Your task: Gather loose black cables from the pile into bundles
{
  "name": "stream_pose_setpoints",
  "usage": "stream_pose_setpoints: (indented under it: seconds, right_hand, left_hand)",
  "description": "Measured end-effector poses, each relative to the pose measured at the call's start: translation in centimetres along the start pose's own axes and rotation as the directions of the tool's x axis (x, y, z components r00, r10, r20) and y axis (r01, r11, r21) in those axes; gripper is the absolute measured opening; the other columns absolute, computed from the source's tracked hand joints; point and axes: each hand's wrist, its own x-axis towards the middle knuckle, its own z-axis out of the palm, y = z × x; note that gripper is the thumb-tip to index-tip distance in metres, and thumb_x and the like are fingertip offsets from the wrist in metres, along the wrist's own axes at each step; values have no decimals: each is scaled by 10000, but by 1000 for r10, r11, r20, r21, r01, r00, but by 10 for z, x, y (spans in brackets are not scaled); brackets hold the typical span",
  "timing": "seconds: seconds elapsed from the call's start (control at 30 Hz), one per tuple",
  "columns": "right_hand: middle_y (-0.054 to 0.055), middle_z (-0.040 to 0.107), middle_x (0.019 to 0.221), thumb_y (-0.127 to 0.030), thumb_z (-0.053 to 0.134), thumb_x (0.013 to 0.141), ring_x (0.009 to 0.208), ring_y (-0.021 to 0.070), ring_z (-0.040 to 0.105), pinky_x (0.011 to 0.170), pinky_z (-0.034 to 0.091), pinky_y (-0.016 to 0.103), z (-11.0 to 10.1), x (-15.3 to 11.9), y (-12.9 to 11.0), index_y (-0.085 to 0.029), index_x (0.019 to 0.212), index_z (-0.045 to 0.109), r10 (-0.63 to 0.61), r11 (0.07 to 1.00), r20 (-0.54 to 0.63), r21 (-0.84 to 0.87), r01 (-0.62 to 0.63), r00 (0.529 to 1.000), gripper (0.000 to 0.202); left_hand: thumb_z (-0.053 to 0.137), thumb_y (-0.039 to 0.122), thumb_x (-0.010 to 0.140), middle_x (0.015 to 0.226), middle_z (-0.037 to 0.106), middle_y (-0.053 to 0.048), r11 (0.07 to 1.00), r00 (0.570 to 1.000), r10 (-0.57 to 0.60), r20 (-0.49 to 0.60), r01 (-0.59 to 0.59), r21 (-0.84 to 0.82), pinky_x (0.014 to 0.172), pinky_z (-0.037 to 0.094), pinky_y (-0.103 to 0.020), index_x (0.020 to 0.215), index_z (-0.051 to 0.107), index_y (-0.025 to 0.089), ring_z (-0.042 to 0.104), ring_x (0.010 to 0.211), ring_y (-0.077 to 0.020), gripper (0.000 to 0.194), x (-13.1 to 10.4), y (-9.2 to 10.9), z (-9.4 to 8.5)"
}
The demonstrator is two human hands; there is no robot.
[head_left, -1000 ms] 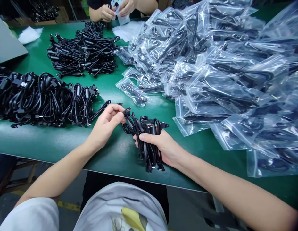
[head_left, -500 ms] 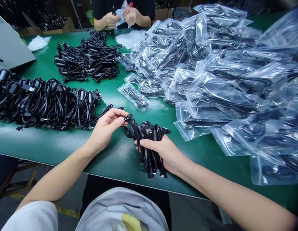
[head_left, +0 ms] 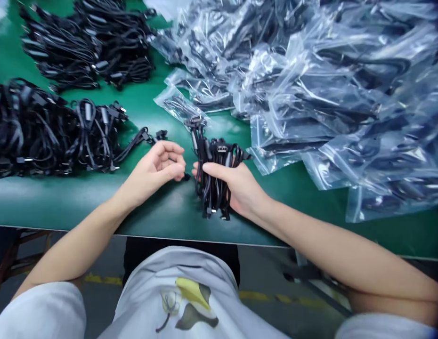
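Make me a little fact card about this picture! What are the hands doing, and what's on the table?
Right hand: holds a bunch of black cables
Left hand: curled, beside the bunch; can't tell if it grips anything
Table: green
Left side, near: long pile of black cables
Left side, farther: another cable pile
Right side: big heap of clear bags, dark cables inside

You had: one worktop (head_left: 158, 207), green, glossy, pale-edged; floor (head_left: 261, 320), grey, marked with yellow lines (head_left: 254, 296); one brown wooden stool (head_left: 28, 249), partly visible, lower left; light, whitish, reflected on the worktop's surface.
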Motion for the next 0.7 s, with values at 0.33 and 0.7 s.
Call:
stream_pose_setpoints:
  seconds: [0.33, 0.7]
  right_hand:
    - [44, 755, 858, -268, 875, 622, 841, 234, 719, 790, 612, 382, -8, 5, -6, -167, 871, 740, -38, 998, 47, 53, 35, 998, 301]
    - [34, 766, 899, -236, 849, 634, 877, 230, 726, 798, 614, 366, -9, 6, -5, -172, 874, 739, -26, 999, 16, 30, 25, 1000, 271]
  left_hand:
    - [749, 321, 840, 786, 680, 8, 986, 976, -164, 144, 160, 42, 603, 509, -211, 996, 562, 169, 628, 614, -94, 287, -1, -3, 16]
    - [732, 249, 823, 692, 652, 27, 963, 998, -9, 61, -7, 268, 569, 446, -204, 906, 569, 175, 566, 578, -88, 197, -7, 1, 16]
